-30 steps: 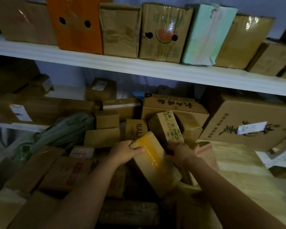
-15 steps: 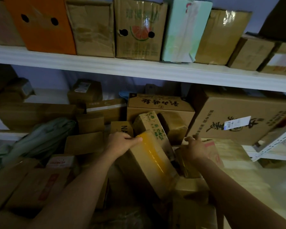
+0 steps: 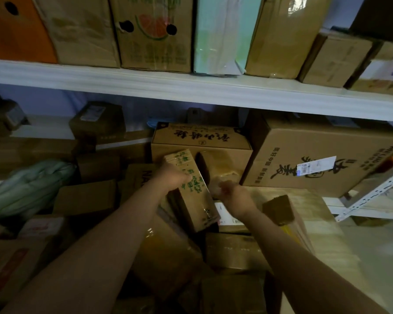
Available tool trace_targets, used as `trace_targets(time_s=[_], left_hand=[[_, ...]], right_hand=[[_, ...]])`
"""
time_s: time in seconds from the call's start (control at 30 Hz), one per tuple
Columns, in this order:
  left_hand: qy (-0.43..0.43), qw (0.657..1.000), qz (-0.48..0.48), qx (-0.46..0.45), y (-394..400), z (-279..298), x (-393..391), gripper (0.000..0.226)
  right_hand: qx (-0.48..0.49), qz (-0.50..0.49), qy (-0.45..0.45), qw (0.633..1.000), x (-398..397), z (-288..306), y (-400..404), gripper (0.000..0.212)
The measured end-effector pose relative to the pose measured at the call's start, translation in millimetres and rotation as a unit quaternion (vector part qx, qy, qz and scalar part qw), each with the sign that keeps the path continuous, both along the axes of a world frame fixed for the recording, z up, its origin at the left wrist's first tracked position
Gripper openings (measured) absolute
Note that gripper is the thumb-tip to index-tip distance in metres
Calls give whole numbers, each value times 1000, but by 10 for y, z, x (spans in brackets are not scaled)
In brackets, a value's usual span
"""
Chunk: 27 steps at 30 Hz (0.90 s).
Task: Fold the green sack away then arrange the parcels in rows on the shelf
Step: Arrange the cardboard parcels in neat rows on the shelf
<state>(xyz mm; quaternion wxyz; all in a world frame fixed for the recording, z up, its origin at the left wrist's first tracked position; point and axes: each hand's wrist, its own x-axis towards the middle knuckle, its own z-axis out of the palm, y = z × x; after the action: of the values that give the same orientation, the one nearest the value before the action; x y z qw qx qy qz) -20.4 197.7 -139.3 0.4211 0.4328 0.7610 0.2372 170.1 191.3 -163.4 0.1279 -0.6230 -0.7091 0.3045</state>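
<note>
While left hand (image 3: 173, 175) grips green-lettered parcel (image 3: 191, 189), "NA" box (image 3: 143, 177) beside

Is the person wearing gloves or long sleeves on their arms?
No. Both forearms are bare as far as the picture shows: no sleeves, gloves, watch or bracelets. The left hand and right hand are bare too, and I see no rings, though the light is dim.

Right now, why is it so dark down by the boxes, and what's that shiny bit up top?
Head view: the upper shelf shades the pile, so the boxes below look dim; tape on a top-row brown box glares; the right hand is motion-blurred; the wide lens bends the shelf edge.
</note>
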Motion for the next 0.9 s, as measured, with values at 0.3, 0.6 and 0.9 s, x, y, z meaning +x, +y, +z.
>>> trace_targets(time_s=[0.3,0.6,0.9], left_hand=[[-199,971,84,-100,-77,-258,296,67],[-168,980,-22,-101,-141,-88,671,67],[159,965,-177,-111,-345,-94,303,54]], right_hand=[[-172,32,177,969,-137,-306,55,66],[-65,-40,-10,997,239,-496,124,104],[-46,-112,-136,983,525,-422,59,89]])
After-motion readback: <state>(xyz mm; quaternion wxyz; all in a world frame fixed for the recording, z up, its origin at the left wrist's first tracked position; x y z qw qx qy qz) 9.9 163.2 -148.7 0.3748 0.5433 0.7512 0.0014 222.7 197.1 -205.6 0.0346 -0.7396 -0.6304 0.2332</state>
